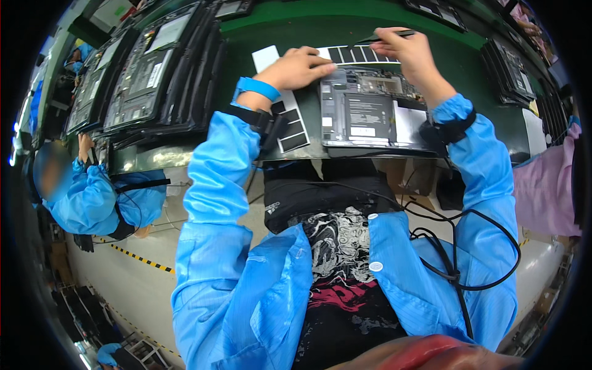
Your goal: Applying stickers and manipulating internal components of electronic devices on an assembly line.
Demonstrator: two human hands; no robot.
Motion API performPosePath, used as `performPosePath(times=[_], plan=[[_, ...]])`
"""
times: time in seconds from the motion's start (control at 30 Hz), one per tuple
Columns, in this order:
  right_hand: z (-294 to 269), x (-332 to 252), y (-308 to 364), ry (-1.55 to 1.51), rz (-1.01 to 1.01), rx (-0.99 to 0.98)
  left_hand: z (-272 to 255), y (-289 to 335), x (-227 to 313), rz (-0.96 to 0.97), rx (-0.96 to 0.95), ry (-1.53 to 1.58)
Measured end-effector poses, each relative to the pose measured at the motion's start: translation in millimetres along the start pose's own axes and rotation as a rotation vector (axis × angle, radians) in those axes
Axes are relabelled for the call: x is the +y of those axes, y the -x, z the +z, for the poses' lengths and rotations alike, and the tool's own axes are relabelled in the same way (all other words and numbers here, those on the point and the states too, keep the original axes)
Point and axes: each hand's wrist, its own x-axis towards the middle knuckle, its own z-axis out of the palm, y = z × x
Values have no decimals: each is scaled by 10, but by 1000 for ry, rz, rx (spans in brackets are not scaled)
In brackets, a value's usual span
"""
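An opened laptop base (336, 114) lies in front of me, its black battery (368, 117) and circuit board (354, 80) exposed. My left hand (299, 69) is open, with fingers stretched toward the laptop's far left corner; fingertips rest near that corner and the sticker sheet behind it. Dark, slender tweezers (367, 41) are pinched in my right hand (407, 52) beyond the laptop. Their tips point left, over a white sheet of black rectangular stickers (345, 54). Another strip of black stickers (290, 129) lies left of the laptop, below my left wrist.
Tall stacks of opened laptop bases (145, 86) stand on the green table (246, 28) at left. More laptop parts (509, 71) are piled at right. A black cable (487, 287) loops by my right arm. Co-workers sit at left, in blue (92, 200), and right, in pink (549, 185).
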Motion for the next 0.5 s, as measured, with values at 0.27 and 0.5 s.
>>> performPosePath(times=[0.27,0.5], plan=[[-678,-201,665,49,189,201,-330,-180,577,-39,246,33],[-570,67,679,-110,203,202,62,-403,1122,-262,-90,613]])
